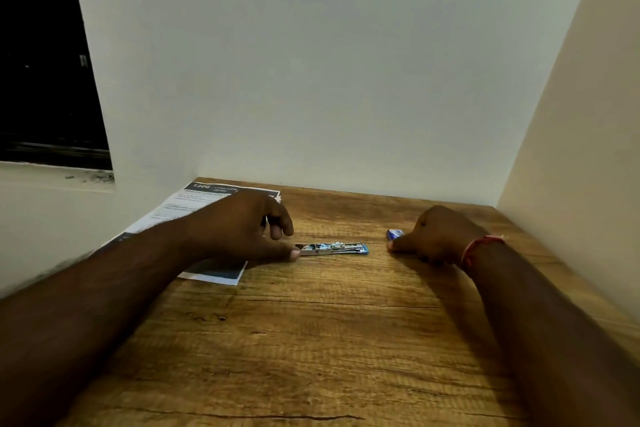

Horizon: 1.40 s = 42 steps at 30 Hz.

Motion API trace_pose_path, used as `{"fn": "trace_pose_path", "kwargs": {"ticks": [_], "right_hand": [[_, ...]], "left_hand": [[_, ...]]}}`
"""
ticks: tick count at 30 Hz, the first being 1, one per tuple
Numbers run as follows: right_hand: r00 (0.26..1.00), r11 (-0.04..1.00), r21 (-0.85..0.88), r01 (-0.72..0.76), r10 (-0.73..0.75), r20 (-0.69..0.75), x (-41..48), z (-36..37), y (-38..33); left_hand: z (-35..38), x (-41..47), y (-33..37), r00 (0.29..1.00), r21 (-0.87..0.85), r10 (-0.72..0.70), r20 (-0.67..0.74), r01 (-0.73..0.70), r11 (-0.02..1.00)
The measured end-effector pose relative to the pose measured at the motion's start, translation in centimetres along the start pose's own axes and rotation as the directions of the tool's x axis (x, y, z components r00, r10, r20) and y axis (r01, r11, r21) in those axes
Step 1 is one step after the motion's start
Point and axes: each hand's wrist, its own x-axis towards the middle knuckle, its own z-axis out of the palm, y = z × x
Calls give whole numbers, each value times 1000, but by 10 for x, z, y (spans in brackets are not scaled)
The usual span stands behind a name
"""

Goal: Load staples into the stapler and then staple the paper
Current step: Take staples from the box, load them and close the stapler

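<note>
Left hand (242, 229) beside crosswise stapler (334, 249).

Illumination is dim and warm, with the walls (329, 62) rendered grey-green and the window (45, 55) fully black. Soft shadows fall beneath both forearms onto the bench (311, 340). Wide-angle distortion bends the frame edges; fine detail is soft and slightly blurred.

Near table (311, 340) lies open; stapler (334, 249) between the hands, walls (346, 80) enclosing.
</note>
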Motion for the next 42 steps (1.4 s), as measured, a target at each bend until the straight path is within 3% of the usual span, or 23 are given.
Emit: {"fn": "trace_pose_path", "kwargs": {"ticks": [9,11,13,15,17,27,31,34,36,39,42], "right_hand": [[995,998,-23,-59,57,-80,7,3,8],[991,1000,-14,23,-24,-131,-3,-2,4],[974,974,126,188,-168,-155,-17,-4,-6],[938,908,237,345,-328,-110,-28,0,-19],[902,883,195,426,-430,-23,-35,11,-31],[870,873,47,486,-488,66,-32,24,-37],[853,819,257,513,-521,-41,-24,24,-32],[859,656,603,454,-502,-100,-25,27,-36],[851,544,719,433,-509,-127,-28,30,-42],[840,438,787,433,-513,-176,-32,40,-49],[822,452,741,496,-518,-235,-35,47,-54]], "left_hand": [[1,2,-9,992,73,-61,113,53,996],[-1,2,-8,991,75,-66,120,57,996],[-2,2,-9,991,84,-64,122,54,995],[-4,2,-8,990,88,-66,127,55,995],[-7,1,-7,990,98,-59,129,46,994],[-8,-2,0,997,84,17,82,-24,996],[-6,-2,4,995,7,84,-62,-84,996],[2,0,10,981,-108,47,-186,-68,992],[9,1,14,970,-172,12,-241,-55,984],[19,2,22,969,-298,-10,-246,-66,952],[24,2,28,963,-302,0,-271,-85,950]]}}
